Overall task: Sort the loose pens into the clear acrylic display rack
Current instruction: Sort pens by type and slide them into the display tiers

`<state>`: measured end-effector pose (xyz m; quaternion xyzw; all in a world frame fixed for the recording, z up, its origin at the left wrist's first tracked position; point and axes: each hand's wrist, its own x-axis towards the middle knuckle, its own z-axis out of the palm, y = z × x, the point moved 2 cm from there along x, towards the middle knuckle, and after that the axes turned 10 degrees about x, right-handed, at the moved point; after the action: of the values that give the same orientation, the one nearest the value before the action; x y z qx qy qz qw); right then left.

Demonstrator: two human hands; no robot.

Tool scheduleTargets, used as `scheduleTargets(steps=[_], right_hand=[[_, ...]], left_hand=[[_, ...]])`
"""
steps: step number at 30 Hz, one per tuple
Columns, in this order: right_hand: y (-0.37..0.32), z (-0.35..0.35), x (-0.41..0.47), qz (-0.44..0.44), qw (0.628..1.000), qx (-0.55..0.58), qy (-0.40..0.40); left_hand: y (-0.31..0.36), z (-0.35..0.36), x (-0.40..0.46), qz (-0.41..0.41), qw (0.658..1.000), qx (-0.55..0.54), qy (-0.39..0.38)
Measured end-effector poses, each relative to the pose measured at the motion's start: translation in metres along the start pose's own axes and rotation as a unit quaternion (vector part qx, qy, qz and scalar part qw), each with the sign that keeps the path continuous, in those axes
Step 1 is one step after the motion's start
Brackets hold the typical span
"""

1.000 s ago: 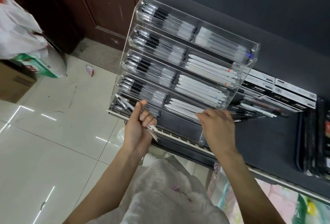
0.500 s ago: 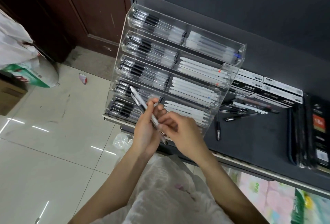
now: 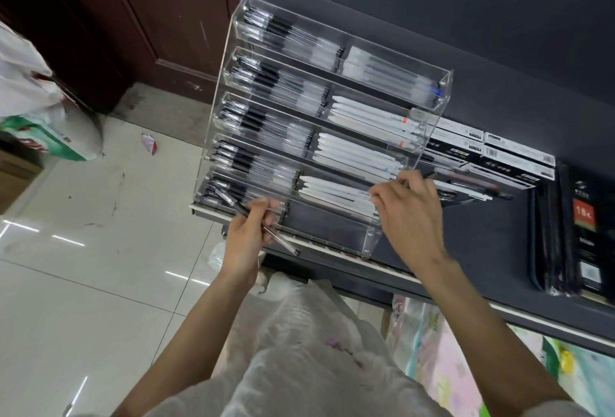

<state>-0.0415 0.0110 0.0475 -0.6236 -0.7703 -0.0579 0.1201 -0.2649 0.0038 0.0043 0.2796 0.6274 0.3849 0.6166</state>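
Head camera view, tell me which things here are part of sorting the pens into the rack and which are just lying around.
Part of the job:
- clear acrylic rack
- pens gripped in the left hand
- loose pens on the shelf beyond the right hand

Just lying about:
- boxed stock right of the rack
- green and white sack on the floor
- scrap of wrapper

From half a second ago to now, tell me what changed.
The right hand left the left hand's pens and moved right to the rack's lower right edge, fingers curled near the white pens. The left hand still grips its clear pens. The rack's tiers look unchanged.
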Motion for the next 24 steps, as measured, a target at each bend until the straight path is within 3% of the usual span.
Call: scheduleTargets(steps=[5, 11, 14, 17, 20, 22, 24], right_hand=[[-0.005, 0.014, 0.0, 0.013, 0.99, -0.1, -0.099], [-0.011, 0.015, 0.005, 0.025, 0.978, -0.097, -0.18], [-0.013, 0.01, 0.006, 0.033, 0.979, -0.082, -0.183], [-0.028, -0.004, 0.001, 0.04, 0.989, 0.033, -0.137], [-0.069, -0.014, -0.007, 0.075, 0.931, 0.286, -0.212], [-0.089, -0.001, -0.014, 0.075, 0.906, 0.334, -0.248], [-0.097, 0.014, -0.02, 0.072, 0.911, 0.335, -0.23]], left_hand=[[-0.007, -0.01, -0.003, -0.004, 1.0, 0.005, 0.022], [-0.014, -0.014, -0.007, -0.014, 1.0, 0.003, 0.027], [-0.014, -0.013, -0.007, -0.015, 1.0, 0.002, 0.025], [-0.016, -0.011, -0.005, -0.016, 1.0, 0.006, 0.024], [-0.018, -0.009, -0.003, -0.007, 1.0, 0.015, 0.023], [-0.018, -0.008, -0.003, 0.001, 1.0, 0.015, 0.02], [-0.017, -0.006, -0.003, 0.01, 1.0, 0.022, 0.018]])
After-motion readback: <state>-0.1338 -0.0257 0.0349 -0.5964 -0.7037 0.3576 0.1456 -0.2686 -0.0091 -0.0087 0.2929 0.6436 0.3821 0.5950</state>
